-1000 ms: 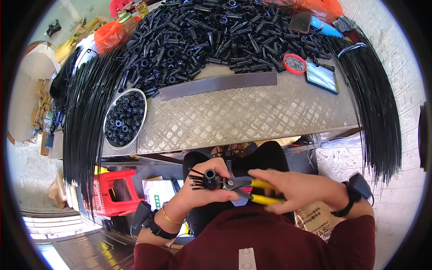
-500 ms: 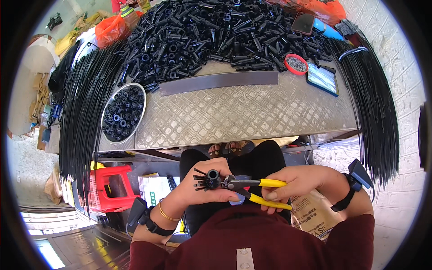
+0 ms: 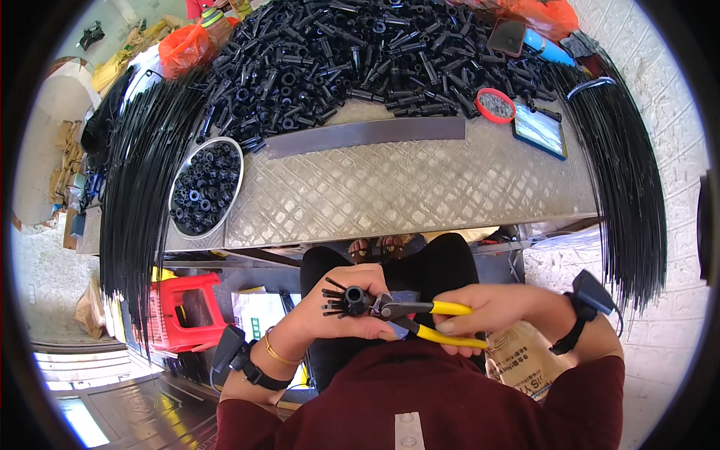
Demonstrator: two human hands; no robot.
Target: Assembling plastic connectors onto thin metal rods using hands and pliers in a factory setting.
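Note:
Over my lap, my left hand (image 3: 364,327) is closed around a black tubular plastic part (image 3: 355,297). Its round open end faces up, and several thin black rods (image 3: 331,304) fan out beside it on the left. My right hand (image 3: 484,308) grips pliers (image 3: 451,308) with yellow handles, one above the other and spread apart. The metal jaws reach the black part by my left hand's fingers. What lies between the jaws is too small to make out.
Beyond my knees stands a patterned table (image 3: 390,184) with a heap of black tubular parts (image 3: 360,60). A white bowl (image 3: 238,184) of small black pieces, a dark flat strip (image 3: 367,133), a red dish (image 3: 494,106) and a phone (image 3: 540,130) lie there. Black rod bundles (image 3: 135,202) hang at both sides.
My right hand has shifted slightly left and down, and the pliers' upper handle sits a little nearer the lower one. My left hand keeps its hold on the tubular part.

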